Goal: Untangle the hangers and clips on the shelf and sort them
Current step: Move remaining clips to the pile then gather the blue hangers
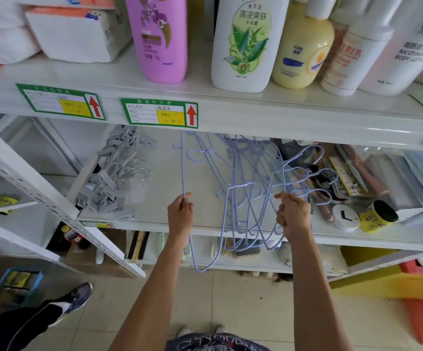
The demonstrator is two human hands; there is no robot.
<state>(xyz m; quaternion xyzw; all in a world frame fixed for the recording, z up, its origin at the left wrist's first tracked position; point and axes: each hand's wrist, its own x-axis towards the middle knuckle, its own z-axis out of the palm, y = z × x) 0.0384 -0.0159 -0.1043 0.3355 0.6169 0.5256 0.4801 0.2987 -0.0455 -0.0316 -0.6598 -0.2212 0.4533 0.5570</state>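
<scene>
Several thin lilac wire hangers (243, 188) lie tangled across the middle of the white shelf (159, 173), some hanging over its front edge. My left hand (181, 214) pinches the bar of one lilac hanger (183, 168) that stands apart at the left of the bunch. My right hand (293, 215) grips a bundle of hangers (299, 173) at the right side of the tangle. A heap of grey clip hangers with metal hooks (115, 173) lies on the shelf's left part, untouched.
Combs, brushes, a black-lidded yellow jar (378, 215) and a white round box (345, 216) crowd the shelf's right. Shampoo and lotion bottles (243, 41) stand on the shelf above. Another person's leg and shoe (61, 302) are at the lower left on the floor.
</scene>
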